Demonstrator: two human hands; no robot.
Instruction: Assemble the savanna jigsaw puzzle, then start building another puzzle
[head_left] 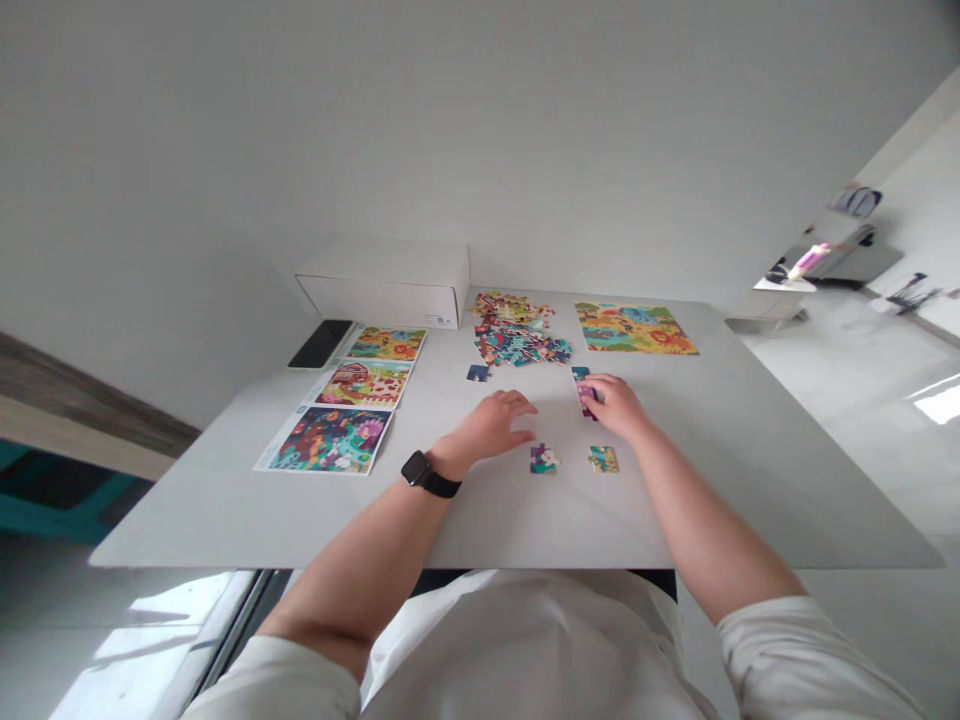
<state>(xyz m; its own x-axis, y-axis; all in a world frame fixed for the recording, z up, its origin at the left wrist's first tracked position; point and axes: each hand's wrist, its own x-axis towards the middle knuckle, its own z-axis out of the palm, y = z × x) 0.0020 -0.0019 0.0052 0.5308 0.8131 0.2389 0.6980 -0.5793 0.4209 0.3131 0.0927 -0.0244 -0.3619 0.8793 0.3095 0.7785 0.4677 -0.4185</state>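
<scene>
Two hands are working over a white table [757, 490]; left hand [491, 425] is resting open, fingers spread, holding nothing; right hand [611, 405] is pinching a purple puzzle piece [586, 401] just above the table, beside a loose blue piece [580, 373]; risk: a careless wrist sweep is liable to knock loose pieces into the heap [519, 330] or shift the assembled puzzle [636, 328].

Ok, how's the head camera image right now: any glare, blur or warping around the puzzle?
Head view: wide-angle warping tilts the white rectangular tabletop; glare falls on the glossy pale floor, not the puzzle; the bare right hand and multicoloured cardboard jigsaw pieces look slightly soft, not motion-blurred.
</scene>
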